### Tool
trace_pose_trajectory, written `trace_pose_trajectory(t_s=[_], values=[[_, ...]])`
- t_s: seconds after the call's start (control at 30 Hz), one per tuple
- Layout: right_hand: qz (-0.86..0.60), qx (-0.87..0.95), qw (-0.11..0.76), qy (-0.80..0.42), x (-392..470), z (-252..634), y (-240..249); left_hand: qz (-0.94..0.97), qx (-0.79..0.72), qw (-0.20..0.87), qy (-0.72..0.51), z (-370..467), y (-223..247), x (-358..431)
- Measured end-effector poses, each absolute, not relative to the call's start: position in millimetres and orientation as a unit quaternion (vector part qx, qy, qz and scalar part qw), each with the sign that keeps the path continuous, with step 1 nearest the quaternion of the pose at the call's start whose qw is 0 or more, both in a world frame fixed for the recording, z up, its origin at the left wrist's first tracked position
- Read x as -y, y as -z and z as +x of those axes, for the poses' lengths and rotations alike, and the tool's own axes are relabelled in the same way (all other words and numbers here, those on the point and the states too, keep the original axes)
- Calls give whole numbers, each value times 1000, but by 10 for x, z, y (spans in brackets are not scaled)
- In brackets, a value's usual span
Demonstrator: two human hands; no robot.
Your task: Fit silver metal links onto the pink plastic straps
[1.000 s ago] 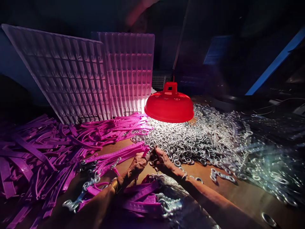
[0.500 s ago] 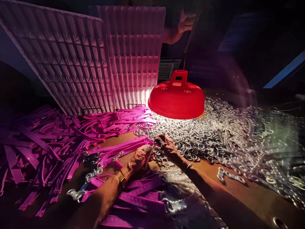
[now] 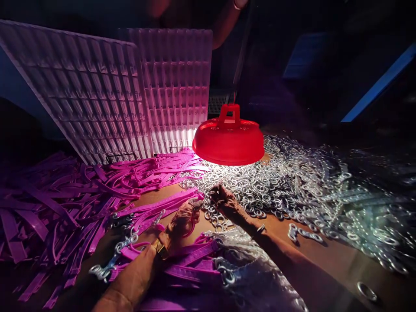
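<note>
My left hand (image 3: 187, 212), with a gold watch at its wrist, is closed on a pink strap (image 3: 191, 229) that curves down below the fingers. To its right, my right hand (image 3: 226, 200) is pinched closed at the near edge of a pile of silver metal rings (image 3: 253, 184). Whatever lies between its fingertips is too small to make out. The two hands are a short gap apart. Just beyond the left hand, a bundle of pink straps (image 3: 169, 203) lies on the brown table (image 3: 156, 193).
A red lamp (image 3: 229, 141) hangs low over the rings. Clear ribbed plastic trays (image 3: 177, 82) stand upright behind a heap of pink straps (image 3: 61, 208). A clear plastic bag (image 3: 250, 260) lies in front. Another person's arm (image 3: 227, 24) shows at the back.
My hands have come apart, the left drawing slightly down and left from the right. The whole view has shifted a little, and the other person's arm has moved up.
</note>
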State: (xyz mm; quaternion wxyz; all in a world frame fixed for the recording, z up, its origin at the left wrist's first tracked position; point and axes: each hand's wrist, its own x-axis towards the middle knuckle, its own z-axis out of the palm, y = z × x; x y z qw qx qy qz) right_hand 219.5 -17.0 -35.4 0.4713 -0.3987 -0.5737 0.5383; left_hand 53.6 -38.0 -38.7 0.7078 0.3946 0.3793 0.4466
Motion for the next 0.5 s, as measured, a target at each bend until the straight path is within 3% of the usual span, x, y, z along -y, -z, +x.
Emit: trace_pose_trajectory(t_s=[0.5], values=[[-450,684,448,-359,278,2093,457,323,-370,769,-409,592,580,370]])
